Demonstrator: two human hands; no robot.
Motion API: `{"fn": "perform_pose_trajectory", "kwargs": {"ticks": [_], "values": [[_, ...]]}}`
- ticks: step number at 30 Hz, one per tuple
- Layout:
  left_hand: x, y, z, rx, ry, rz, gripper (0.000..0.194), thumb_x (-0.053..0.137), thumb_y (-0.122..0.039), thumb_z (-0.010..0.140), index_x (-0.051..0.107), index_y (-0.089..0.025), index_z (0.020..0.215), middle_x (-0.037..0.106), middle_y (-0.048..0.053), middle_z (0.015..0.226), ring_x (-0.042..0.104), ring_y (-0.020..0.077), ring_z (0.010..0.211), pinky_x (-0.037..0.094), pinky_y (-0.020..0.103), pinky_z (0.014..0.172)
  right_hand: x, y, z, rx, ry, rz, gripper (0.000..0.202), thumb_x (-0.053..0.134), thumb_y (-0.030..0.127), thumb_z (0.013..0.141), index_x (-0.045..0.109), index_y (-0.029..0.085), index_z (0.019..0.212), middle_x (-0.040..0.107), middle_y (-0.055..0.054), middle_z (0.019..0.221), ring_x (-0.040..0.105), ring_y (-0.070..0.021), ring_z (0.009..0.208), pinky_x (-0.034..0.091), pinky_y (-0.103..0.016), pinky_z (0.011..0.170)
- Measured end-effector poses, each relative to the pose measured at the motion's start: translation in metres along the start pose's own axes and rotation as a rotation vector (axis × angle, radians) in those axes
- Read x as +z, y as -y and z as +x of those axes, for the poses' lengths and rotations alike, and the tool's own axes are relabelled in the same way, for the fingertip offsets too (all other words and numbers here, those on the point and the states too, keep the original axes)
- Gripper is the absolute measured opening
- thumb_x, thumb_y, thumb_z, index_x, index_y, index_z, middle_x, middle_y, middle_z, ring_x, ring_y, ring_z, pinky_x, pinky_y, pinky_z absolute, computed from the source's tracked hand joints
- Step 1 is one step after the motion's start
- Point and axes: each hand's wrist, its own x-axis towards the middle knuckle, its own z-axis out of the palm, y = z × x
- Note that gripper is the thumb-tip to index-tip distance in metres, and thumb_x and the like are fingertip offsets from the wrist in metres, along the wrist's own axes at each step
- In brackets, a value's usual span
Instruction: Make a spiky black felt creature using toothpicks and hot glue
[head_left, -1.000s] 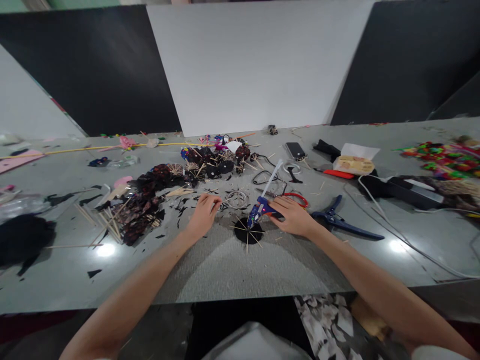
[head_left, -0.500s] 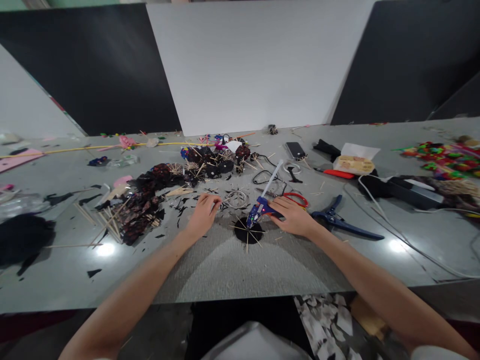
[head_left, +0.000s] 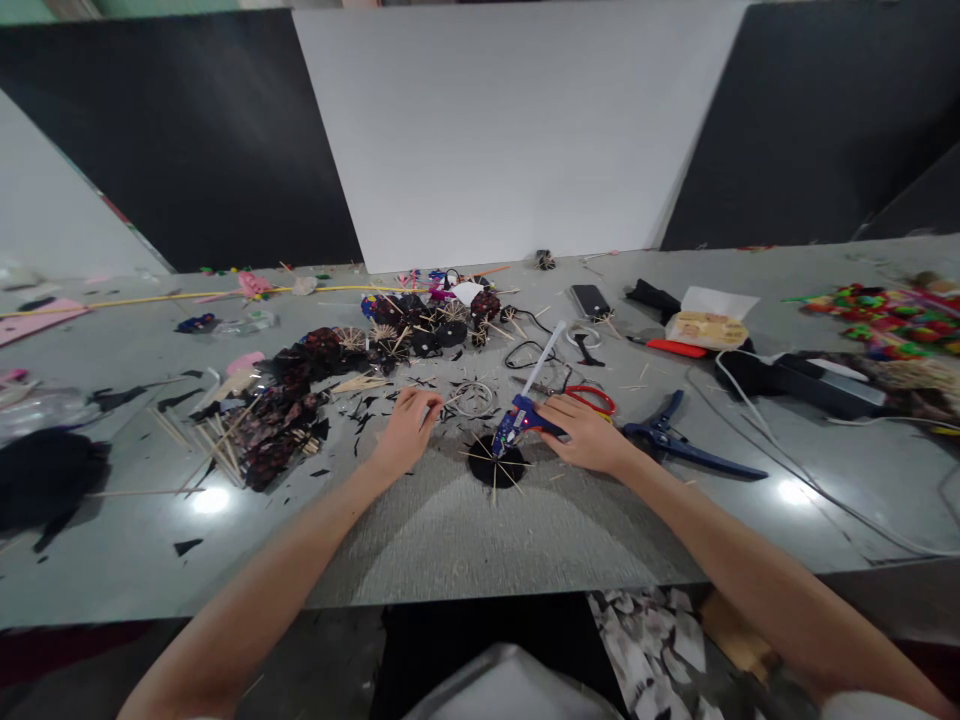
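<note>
On the grey surface [head_left: 442,550], directly in front of the person, there lies a flat round disc of black material [head_left: 510,477], and over it thin pale wooden sticks [head_left: 494,491] spread outward like the spokes of a wheel, their ends passing the edge. The right hand [head_left: 585,432] is grasping a blue glue gun with an orange trigger part [head_left: 517,422], its fingers wrapped about the handle. The gun is tilted so that the nozzle points down to the middle of the disc, where the sticks meet; I judge it is held so because the glue is needed at this crossing. A long whitish glue stick [head_left: 544,358] rises from the back of the gun. The left hand [head_left: 409,430] is on the other side of the disc, with fingertips drawn together beside a pale ring of wire or tube [head_left: 491,400]; a thin light stick seems to come out from the fingertips, but I cannot tell if it is truly pinched. This hand stands apart from the nozzle, probably to avoid the heat. Scissors with red handles [head_left: 612,405] and blue metal cutters [head_left: 664,440] lie near the right hand, perhaps so that they can be reached easily.
</note>
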Motion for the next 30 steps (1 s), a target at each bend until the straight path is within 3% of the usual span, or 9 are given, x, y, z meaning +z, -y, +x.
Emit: {"fn": "perform_pose_trajectory", "kwargs": {"ticks": [22, 30], "values": [[0.004, 0.003, -0.002, 0.016, 0.008, 0.003, 0.015, 0.043, -0.03, 0.108, 0.056, -0.024, 0.106, 0.066, 0.007, 0.105, 0.057, 0.0258, 0.11, 0.05, 0.04, 0.094, 0.006, 0.003, 0.001, -0.028, 0.033, 0.003, 0.032, 0.055, 0.023, 0.101, 0.065, 0.018, 0.131, 0.072, -0.014, 0.114, 0.069, -0.0281, 0.107, 0.058, -0.052, 0.1], [0.004, 0.003, -0.002, 0.006, 0.013, -0.003, 0.015, 0.044, -0.03, 0.108, 0.057, -0.023, 0.106, 0.064, 0.008, 0.107, 0.057, 0.0254, 0.111, 0.051, 0.04, 0.094, 0.011, 0.002, 0.0, -0.055, -0.019, 0.014, 0.033, 0.056, 0.022, 0.1, 0.065, 0.017, 0.132, 0.072, -0.015, 0.114, 0.07, -0.0284, 0.108, 0.059, -0.05, 0.097]]}}
